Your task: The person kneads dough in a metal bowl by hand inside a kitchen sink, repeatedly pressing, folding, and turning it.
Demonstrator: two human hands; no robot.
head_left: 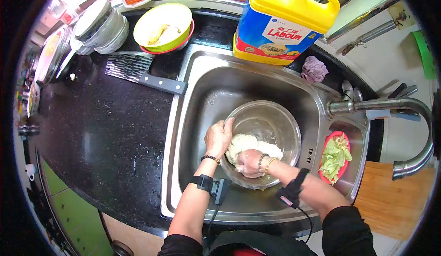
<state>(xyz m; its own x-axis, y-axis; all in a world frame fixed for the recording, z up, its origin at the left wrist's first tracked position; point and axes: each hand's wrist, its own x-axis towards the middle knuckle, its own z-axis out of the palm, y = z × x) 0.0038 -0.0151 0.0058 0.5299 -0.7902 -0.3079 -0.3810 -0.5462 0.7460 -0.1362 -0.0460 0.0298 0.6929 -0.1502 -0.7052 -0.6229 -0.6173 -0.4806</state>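
Note:
A round metal bowl (288, 129) stands in the larger basin of the steel sink (195, 83). Pale dough (243, 143) lies in the left part of the bowl. My left hand (219, 136) is at the bowl's left rim, its fingers wrapped over the edge and its thumb pointing up. Inside the bowl my right hand (251, 162) presses into the dough with its fingers curled; the fingertips are hidden. Some dough shows above and to the right of that hand.
A cleaver (163, 83) lies left of the sink, its handle reaching the rim. Behind are a yellow bowl (177, 17), stacked dishes (108, 31), a yellow jug (280, 31) and a purple cloth (314, 69). The faucet (390, 104) and a red basket of leaves (335, 157) are right.

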